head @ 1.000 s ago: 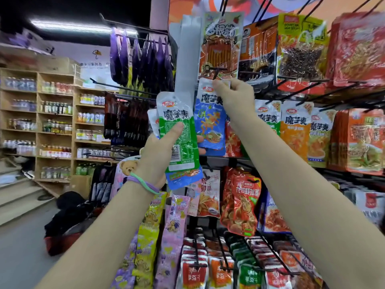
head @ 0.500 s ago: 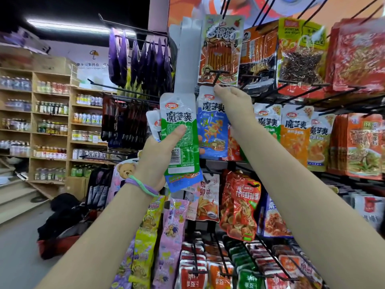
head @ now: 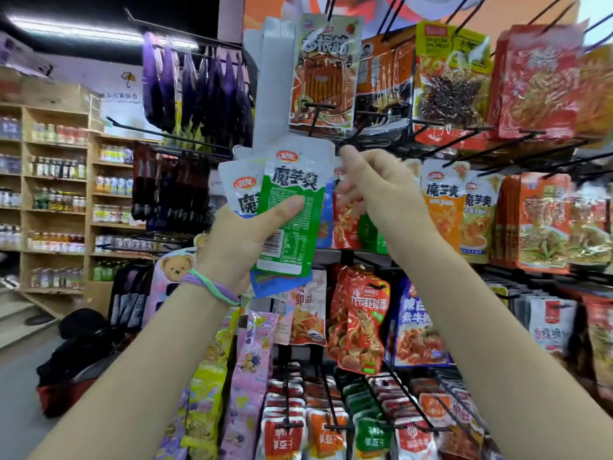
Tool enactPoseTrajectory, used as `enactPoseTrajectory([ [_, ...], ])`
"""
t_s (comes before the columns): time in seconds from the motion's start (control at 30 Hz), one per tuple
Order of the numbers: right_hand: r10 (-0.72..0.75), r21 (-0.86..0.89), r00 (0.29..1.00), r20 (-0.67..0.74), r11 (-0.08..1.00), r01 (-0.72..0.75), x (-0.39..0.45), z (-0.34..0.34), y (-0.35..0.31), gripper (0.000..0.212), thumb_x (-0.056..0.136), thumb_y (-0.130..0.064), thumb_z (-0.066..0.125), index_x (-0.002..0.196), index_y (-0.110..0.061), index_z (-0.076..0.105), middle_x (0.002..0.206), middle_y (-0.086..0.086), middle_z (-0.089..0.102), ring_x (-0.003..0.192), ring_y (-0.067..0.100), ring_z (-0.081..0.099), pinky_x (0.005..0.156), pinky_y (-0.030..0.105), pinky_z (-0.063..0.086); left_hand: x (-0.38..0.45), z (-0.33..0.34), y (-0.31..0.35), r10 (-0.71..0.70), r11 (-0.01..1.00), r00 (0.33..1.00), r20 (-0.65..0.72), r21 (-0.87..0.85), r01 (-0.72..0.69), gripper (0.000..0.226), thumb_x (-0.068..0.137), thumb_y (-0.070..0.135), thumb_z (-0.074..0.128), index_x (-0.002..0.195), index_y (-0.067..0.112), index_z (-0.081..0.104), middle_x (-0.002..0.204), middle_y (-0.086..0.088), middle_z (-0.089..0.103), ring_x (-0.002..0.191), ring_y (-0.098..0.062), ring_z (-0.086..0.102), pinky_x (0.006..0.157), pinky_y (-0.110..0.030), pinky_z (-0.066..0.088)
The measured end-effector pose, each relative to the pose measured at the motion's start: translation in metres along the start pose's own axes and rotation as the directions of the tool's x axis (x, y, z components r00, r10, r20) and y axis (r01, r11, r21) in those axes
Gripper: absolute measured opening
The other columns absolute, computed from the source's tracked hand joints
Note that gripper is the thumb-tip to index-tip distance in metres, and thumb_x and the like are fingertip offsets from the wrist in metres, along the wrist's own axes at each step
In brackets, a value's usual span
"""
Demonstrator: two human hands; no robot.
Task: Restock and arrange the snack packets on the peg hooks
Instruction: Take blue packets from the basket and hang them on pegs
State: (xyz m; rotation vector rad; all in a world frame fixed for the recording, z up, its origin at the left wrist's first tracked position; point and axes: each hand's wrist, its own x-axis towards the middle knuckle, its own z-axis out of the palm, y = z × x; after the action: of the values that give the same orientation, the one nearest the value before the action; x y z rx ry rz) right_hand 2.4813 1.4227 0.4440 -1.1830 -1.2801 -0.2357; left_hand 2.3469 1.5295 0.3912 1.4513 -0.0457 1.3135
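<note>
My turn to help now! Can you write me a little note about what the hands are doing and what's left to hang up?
Left hand: grips a fan of packets, green packet in front, a white one and a blue one behind.
Right hand: blurred, fingers loosely curled, seems to hold nothing, beside the green packet's top.
Done: orange packets hang on the rack.
Left: hang the held packets on a peg hook.

Wooden shelves [head: 56,194] of bottles, grey floor [head: 20,386], ceiling striplight [head: 83,29].
</note>
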Motion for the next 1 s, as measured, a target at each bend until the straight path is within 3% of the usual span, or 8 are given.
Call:
enactPoseTrajectory([
  [0.1,0.055,0.008,0.982,0.182,0.998,-0.057,-0.007,-0.012,0.010,0.028,0.096,-0.032,0.067,0.099,-0.004,0.067,0.074,0.013,0.069,0.055,0.018,0.061,0.052,0.034,0.047,0.003,0.022,-0.006,-0.006,1.000,0.998,0.061,0.007,0.006,0.033,0.071,0.026,0.079,0.103,0.017,0.076,0.108,-0.013,0.077,0.097,-0.033,0.075,0.078,-0.045,0.062],
  [0.37,-0.159,-0.137,0.987,-0.015,0.978,0.155,-0.010,-0.066,0.034,0.041,0.092,-0.034,0.066,0.080,0.003,0.052,0.069,0.025,0.045,0.061,0.040,0.045,0.055,0.049,0.043,0.008,0.070,-0.013,-0.057,0.972,0.988,-0.142,0.217,0.087,0.122,0.054,0.091,0.062,0.131,-0.004,0.061,0.125,-0.021,0.069,0.115,-0.037,0.066,0.098,-0.057,0.053],
  [0.5,-0.104,0.021,0.978,0.182,0.995,0.102,-0.020,-0.061,0.036,0.013,0.096,-0.026,0.060,0.084,-0.024,0.063,0.066,-0.013,0.056,0.064,0.012,0.056,0.062,0.038,0.050,0.001,0.103,-0.025,-0.022,0.988,0.999,0.028,0.151,0.018,0.045,0.097,0.049,0.061,0.067,0.018,0.051,0.044,0.016,0.051,0.041,0.002,0.048,0.047,-0.016,0.043],
  [0.6,-0.026,0.006,0.998,0.056,1.000,0.026,-0.014,-0.075,0.043,0.007,0.100,-0.026,0.063,0.096,-0.021,0.059,0.070,-0.006,0.056,0.059,0.009,0.056,0.058,0.032,0.049,0.005,0.108,-0.028,-0.001,0.995,0.999,-0.037,0.103,0.004,0.028,0.094,0.026,0.071,0.075,0.026,0.051,0.066,0.014,0.067,0.057,0.008,0.064,0.067,-0.025,0.058],
  [0.67,0.037,-0.006,0.999,0.017,0.999,-0.037,-0.005,-0.085,0.048,0.027,0.096,-0.045,0.065,0.101,-0.019,0.058,0.080,0.004,0.058,0.069,0.013,0.061,0.063,0.037,0.049,0.008,0.114,-0.027,-0.013,0.999,0.999,0.042,0.040,0.012,0.010,0.085,0.025,0.076,0.085,0.017,0.070,0.089,-0.003,0.078,0.085,-0.017,0.076,0.082,-0.044,0.062],
  [0.77,0.076,0.123,0.994,0.078,0.989,-0.085,0.005,-0.087,0.048,0.058,0.089,-0.059,0.065,0.095,-0.002,0.057,0.091,0.020,0.058,0.082,0.031,0.063,0.073,0.049,0.049,0.013,0.123,-0.029,0.007,0.997,0.999,0.051,0.071,-0.010,0.024,0.087,0.013,0.076,0.063,0.015,0.072,0.069,0.003,0.076,0.068,-0.014,0.075,0.064,-0.032,0.061],
  [0.87,0.095,0.208,0.995,0.017,0.973,-0.097,0.019,-0.093,0.054,0.025,0.098,-0.033,0.064,0.087,-0.010,0.065,0.089,0.014,0.067,0.082,0.032,0.067,0.078,0.053,0.056,0.018,0.123,-0.034,-0.014,0.998,1.000,-0.002,0.056,0.015,0.014,0.087,0.016,0.080,0.074,0.011,0.076,0.080,-0.006,0.078,0.077,-0.021,0.077,0.076,-0.043,0.064],
  [1.0,0.096,0.185,0.995,-0.020,0.979,-0.091,0.041,-0.104,0.064,0.008,0.096,-0.024,0.067,0.096,-0.030,0.071,0.101,0.007,0.070,0.103,0.031,0.066,0.096,0.055,0.053,0.022,0.113,-0.042,-0.161,0.986,0.987,-0.005,-0.048,0.161,0.018,0.099,0.023,0.063,0.096,0.006,0.068,0.072,-0.004,0.074,0.060,-0.019,0.071,0.056,-0.031,0.060],
])
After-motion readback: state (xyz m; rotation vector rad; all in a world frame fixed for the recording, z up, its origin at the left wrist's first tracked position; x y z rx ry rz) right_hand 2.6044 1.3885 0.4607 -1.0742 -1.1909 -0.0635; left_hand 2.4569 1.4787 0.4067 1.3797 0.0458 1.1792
